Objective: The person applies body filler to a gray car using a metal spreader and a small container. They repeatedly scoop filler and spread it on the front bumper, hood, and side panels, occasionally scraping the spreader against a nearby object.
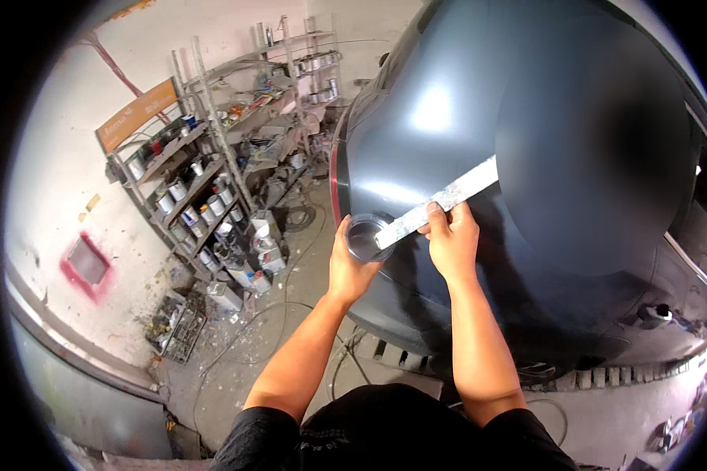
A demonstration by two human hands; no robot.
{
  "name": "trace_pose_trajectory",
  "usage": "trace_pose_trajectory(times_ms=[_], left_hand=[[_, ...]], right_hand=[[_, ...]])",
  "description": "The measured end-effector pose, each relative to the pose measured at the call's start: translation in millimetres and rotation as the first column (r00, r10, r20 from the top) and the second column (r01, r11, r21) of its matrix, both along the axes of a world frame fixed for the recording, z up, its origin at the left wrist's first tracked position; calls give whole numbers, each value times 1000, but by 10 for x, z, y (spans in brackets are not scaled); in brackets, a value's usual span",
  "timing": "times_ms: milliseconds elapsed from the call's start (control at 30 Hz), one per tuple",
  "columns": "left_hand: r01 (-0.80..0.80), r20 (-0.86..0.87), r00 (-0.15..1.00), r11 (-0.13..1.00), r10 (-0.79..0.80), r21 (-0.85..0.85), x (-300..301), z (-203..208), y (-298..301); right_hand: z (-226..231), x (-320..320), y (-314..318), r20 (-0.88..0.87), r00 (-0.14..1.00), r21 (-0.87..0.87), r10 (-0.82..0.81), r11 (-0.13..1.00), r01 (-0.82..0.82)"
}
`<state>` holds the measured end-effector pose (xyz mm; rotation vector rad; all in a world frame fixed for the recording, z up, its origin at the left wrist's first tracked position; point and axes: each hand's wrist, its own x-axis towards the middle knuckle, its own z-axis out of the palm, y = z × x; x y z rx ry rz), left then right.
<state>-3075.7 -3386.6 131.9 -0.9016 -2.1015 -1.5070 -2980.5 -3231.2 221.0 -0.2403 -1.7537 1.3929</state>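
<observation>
My left hand (349, 265) is wrapped round the side of a clear cup (357, 250) with dark liquid in it. In my right hand (454, 239) is a long flat mixing stick (463, 187), pale and smeared, pinched between thumb and fingers. The stick slants down to the left, its lower end at the cup's mouth; whether it touches the liquid I cannot tell. Its upper end stops at a blurred patch. Both hands are held in front of a dark grey car body (416, 157), which has a glossy curved surface.
At the left, metal shelves (188, 184) carry several paint cans, with more cluttered shelves behind. Containers (225, 295) and a wire crate (182, 330) stand on the floor. A hose (247, 357) snakes over the floor below the car. A door handle (655, 314) sticks out at the right.
</observation>
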Motion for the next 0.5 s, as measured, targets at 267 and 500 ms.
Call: trace_pose_trajectory(times_ms=[267,500], left_hand=[[110,69,991,994,-111,24,-305,103,-181],[184,129,971,975,-200,127,-307,105,-263]], right_hand=[[-9,9,-142,-102,985,-380,-139,920,90],[-37,217,-302,-230,962,-392,-151,919,50]])
